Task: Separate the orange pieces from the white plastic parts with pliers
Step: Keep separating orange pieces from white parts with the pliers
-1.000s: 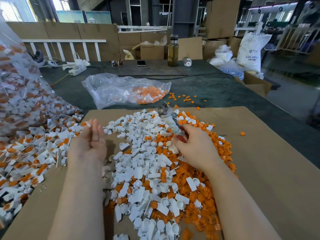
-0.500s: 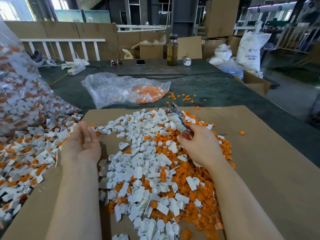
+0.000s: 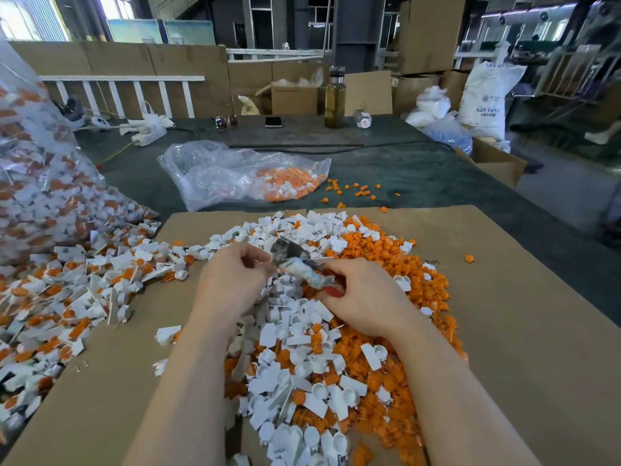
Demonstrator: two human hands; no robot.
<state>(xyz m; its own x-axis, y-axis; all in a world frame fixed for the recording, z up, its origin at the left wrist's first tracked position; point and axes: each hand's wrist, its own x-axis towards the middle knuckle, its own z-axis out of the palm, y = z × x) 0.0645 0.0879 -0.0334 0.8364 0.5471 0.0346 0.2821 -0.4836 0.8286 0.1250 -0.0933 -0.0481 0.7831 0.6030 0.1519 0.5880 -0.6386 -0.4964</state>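
Note:
My right hand (image 3: 364, 295) grips the pliers (image 3: 295, 260) by their taped, red-tipped handles, with the jaws pointing up and left. At the jaws, the curled fingers of my left hand (image 3: 232, 280) pinch a small white plastic part that they mostly hide. Both hands hover over a mixed heap of white plastic parts (image 3: 295, 351) and loose orange pieces (image 3: 423, 297) on a cardboard sheet (image 3: 524, 331). A pile of white parts with orange pieces still in them (image 3: 67, 290) lies to the left.
A large clear bag of unseparated parts (image 3: 40, 183) bulges at the far left. Another clear bag holding orange pieces (image 3: 242, 173) lies beyond the cardboard, with stray orange pieces (image 3: 356, 191) beside it. A bottle (image 3: 335, 97), a phone (image 3: 273, 121) and sunglasses (image 3: 226, 122) sit at the back.
My left hand has come from the left pile to the middle and now meets the pliers' jaws. My right hand has tilted the pliers left and drawn them nearer.

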